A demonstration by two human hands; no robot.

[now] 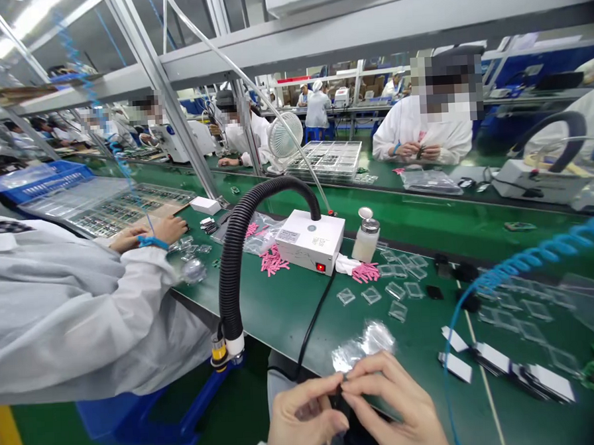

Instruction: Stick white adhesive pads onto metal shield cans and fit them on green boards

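Observation:
Low in the head view, my left hand and my right hand meet at the fingertips. Both pinch a small dark piece between thumb and fingers. Most of that piece is hidden by the fingers, so its kind does not show. Just beyond my fingers a crumpled clear plastic film lies on the green bench. To the right of my hands rest several flat white-topped dark pieces. Small clear plastic frames are scattered farther up the bench.
A white box with a black corrugated hose stands mid-bench. Pink strips lie beside it, and a pump bottle stands to its right. A blue coiled cord hangs at right. A co-worker's sleeve reaches in from the left.

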